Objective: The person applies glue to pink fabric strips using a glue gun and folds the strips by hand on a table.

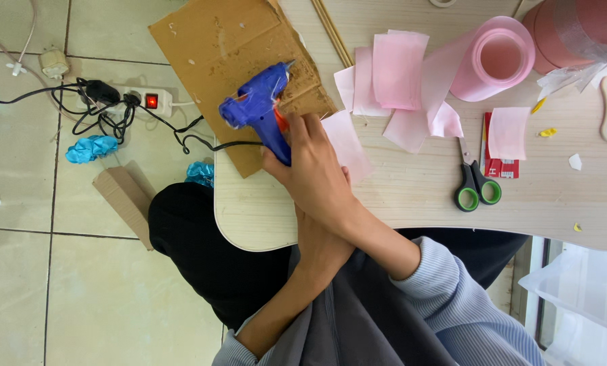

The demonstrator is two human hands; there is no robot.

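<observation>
The right hand (313, 169) closes its fingers around the blue plastic glue gun (259, 108), nozzle over the brown cardboard sheet (229, 47) on the pale wooden surface (412, 196). The left hand (320, 247) lies beneath, its grip hidden. Gluing appears underway; steady trigger pressure seems needed.

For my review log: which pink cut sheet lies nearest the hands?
The pale pink sheet partly under the right hand, beside the cardboard; the other sheets lie farther right.

The glue gun (259, 108) lay on the cardboard sheet (239, 64) at the table's (412, 196) left end, with the right hand (313, 169) crossed over the left hand (320, 247). Scissors (475, 183) lay right of them, paper squares (395, 71) and a ribbon roll (496, 59) behind. The power strip (147, 102) sat on the floor to the left.
</observation>
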